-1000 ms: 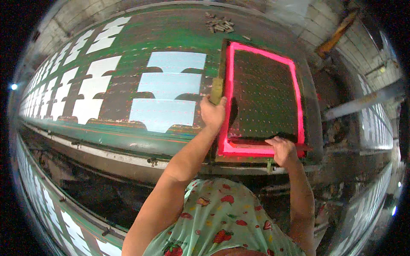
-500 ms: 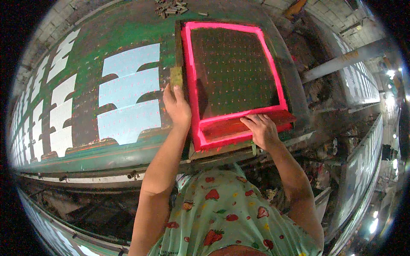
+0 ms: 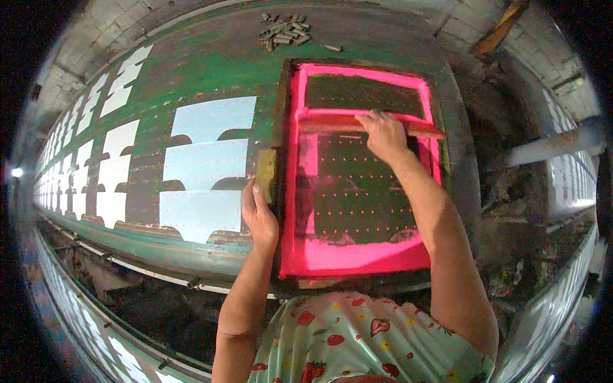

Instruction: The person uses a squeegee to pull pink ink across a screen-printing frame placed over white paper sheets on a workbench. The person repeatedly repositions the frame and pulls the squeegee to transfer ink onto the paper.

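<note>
A screen printing frame [image 3: 286, 108] lies on the green table, its dark mesh [image 3: 364, 191] dotted with small spots and bordered by bright pink ink [image 3: 364, 256]. My right hand [image 3: 385, 135] is closed over the top of a wide reddish squeegee [image 3: 329, 123], which lies across the mesh in its far part. At the frame's left side my left hand [image 3: 260, 217] grips the lower end of a yellowish block [image 3: 266, 169], thumb along it and the other fingers partly hidden. Left of that hand lie light blue cut pieces [image 3: 207, 159] with small pink dots.
Rows of white cut pieces [image 3: 117, 169] stretch away along the green table [image 3: 153, 89] to the left. A heap of small grey cylinders [image 3: 284, 30] sits at the far edge. A pipe [image 3: 191, 284] runs along the near edge. Another table stands at right.
My right hand has pushed the squeegee from the near end of the mesh toward the far end, and pink ink now marks the near part. My left hand stays at the block.
</note>
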`<action>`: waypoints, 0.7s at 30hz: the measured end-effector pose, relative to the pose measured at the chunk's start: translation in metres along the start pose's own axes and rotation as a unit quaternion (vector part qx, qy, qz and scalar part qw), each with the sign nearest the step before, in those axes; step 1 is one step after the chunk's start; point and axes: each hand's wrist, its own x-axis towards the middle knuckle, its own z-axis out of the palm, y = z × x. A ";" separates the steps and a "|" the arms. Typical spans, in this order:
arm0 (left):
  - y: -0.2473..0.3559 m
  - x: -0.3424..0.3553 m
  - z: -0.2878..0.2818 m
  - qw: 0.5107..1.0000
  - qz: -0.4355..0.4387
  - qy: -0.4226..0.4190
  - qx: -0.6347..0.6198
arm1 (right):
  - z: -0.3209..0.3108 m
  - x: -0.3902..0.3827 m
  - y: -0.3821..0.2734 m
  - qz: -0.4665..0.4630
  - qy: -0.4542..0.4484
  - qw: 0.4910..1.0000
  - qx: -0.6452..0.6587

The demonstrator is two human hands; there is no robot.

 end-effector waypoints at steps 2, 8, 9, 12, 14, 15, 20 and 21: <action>-0.001 0.000 0.000 0.999 -0.035 0.015 0.001 | 0.010 0.032 0.022 0.002 0.004 1.000 0.009; 0.006 -0.003 0.001 0.999 -0.027 0.038 0.017 | 0.013 0.122 0.069 0.024 -0.048 0.998 0.010; 0.008 -0.003 0.001 0.998 -0.035 0.039 0.021 | 0.010 0.130 0.074 0.035 -0.072 0.997 0.006; 0.012 -0.005 0.001 0.997 -0.046 0.049 0.048 | 0.010 0.141 0.083 0.047 -0.041 0.997 0.037; 0.014 -0.005 0.000 0.998 -0.036 0.037 0.047 | 0.012 0.142 0.088 0.021 -0.045 0.999 0.018; 0.015 -0.004 0.000 0.997 -0.046 0.033 0.051 | 0.013 0.144 0.091 0.002 -0.032 0.999 0.007; 0.018 -0.001 0.003 0.999 -0.037 0.011 0.020 | 0.006 0.157 0.099 0.001 -0.071 0.997 0.036; 0.019 -0.001 0.003 0.998 -0.040 0.017 0.040 | 0.000 0.162 0.099 0.021 -0.117 0.992 0.048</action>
